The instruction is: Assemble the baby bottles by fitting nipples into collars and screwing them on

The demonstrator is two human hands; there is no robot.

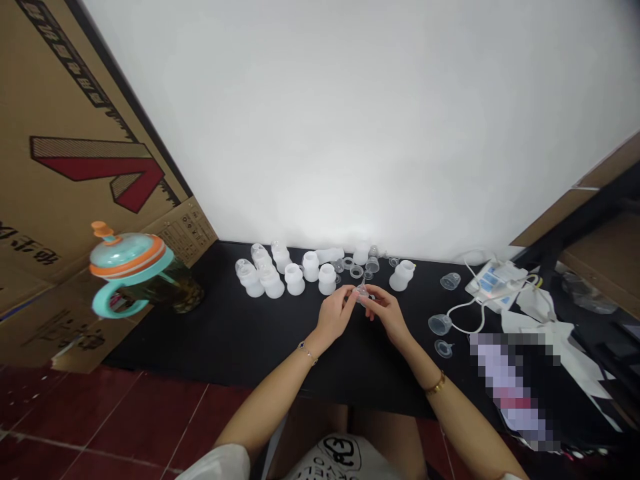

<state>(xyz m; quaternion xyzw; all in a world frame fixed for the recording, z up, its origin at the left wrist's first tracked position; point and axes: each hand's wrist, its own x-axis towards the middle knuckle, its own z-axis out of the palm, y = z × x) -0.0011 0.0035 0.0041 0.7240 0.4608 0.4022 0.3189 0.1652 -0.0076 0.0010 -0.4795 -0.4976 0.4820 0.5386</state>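
Observation:
Both hands meet over the black table, holding a small clear plastic part [362, 292] with a pointed tip. My left hand [336, 312] pinches it from the left, and my right hand [387, 313] grips its right side. Just behind them lie clear rings and cups, among them a ring [357, 272] and a small cup [372, 265]. Several white bottles stand to the left, such as an open one [327, 279] near my left hand; the leftmost ones have clear domed caps. Another open white bottle [402, 275] leans behind my right hand.
A teal and orange lidded jug [133, 257] stands at the left by a cardboard box [60, 167]. On the right are a clear cup [441, 325], a clear disc [443, 349], white cables, papers [565, 340] and a blurred-out item [515, 393]. A white wall [350, 120] rises behind.

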